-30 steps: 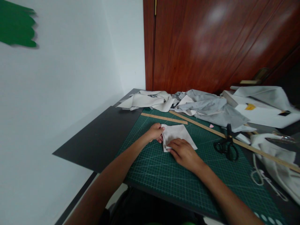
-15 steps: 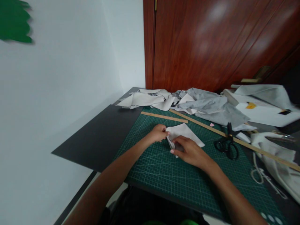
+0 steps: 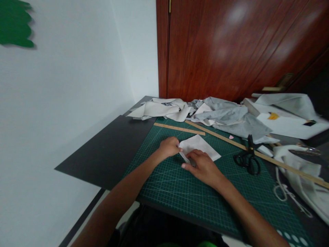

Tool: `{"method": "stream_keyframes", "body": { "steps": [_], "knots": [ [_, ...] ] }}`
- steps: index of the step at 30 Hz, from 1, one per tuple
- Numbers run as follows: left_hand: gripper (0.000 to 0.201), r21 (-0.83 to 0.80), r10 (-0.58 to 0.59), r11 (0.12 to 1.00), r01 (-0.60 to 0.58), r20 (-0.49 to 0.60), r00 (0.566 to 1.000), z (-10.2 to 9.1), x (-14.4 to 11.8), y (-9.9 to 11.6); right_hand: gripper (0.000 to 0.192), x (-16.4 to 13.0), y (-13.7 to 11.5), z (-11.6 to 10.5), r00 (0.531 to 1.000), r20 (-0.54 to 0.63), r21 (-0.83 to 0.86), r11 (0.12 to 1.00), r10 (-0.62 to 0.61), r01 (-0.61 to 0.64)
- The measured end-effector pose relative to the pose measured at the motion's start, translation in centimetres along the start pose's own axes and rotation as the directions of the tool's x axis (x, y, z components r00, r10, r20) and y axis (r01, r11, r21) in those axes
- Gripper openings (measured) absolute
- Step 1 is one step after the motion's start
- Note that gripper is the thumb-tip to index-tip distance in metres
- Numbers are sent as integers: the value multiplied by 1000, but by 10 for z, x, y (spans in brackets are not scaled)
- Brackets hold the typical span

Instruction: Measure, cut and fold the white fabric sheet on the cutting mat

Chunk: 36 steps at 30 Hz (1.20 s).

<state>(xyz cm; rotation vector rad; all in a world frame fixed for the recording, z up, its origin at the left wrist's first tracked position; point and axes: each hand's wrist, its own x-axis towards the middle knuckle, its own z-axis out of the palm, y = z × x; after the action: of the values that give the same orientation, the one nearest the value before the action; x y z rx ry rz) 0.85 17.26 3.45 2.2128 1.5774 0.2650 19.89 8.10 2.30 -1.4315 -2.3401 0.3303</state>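
Folded pc of off-white cloth lies on the green cutting mat, btwn the two hands: just R of L hand, its near side partly under R hand. L hand is pinched on the cloth's L corner, thumb on top; fingertips mostly hidden. R hand: thumb & fingers spread a bit apart at the cloth's near L edge, touching it; can't tell if they grip. Layers show along that edge, btwn the hands.

Short wooden ruler lies flat just beyond L hand. Long wooden ruler runs diag. beyond R hand & off to its R. Blk scissors near, R of R hand, blades over the long ruler. Small pink scrap past R hand, by same ruler.

Farther fwd of both hands: crumpled off-white fabric & grey fabric. White box & knotted cord well R of R hand. Blk board L of L hand.
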Motion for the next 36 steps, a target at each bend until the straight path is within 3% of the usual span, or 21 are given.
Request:
{"method": "stream_keyframes", "body": {
  "steps": [3, 7, 14, 17, 21, 27, 36],
  "knots": [
    [19, 0, 19, 1000, -19, 38, 999, 2, 1, 1, 44, 1, 11, 0, 990, -98, -1, 994, 106, -106],
    [19, -5, 28, 1000, -28, 68, 997, 4, 1, 2, 48, -2, 24, 5, 959, -117, -259, 925, 256, -279],
    [20, -10, 20, 1000, -19, 97, 995, 3, 3, 2, 52, -5, 29, 11, 966, -40, -326, 911, 255, -254],
    [20, -10, 15, 1000, -14, 95, 995, 3, 5, 1, 54, -3, 24, 10, 967, -91, -330, 909, 238, -254],
    [18, -5, 4, 1000, -4, 88, 996, 0, 5, 0, 57, -5, 8, 13, 982, -132, -262, 951, 133, -164],
    [22, 12, -13, 1000, 13, 47, 999, -6, 1, -4, 69, -11, -9, 30, 999, 27, -265, 964, 31, -23],
    [40, 54, -18, 998, 14, 81, 997, -10, -6, 2, 48, 2, 47, 4, 985, 57, -286, 942, -165, 174]
  ]
}}
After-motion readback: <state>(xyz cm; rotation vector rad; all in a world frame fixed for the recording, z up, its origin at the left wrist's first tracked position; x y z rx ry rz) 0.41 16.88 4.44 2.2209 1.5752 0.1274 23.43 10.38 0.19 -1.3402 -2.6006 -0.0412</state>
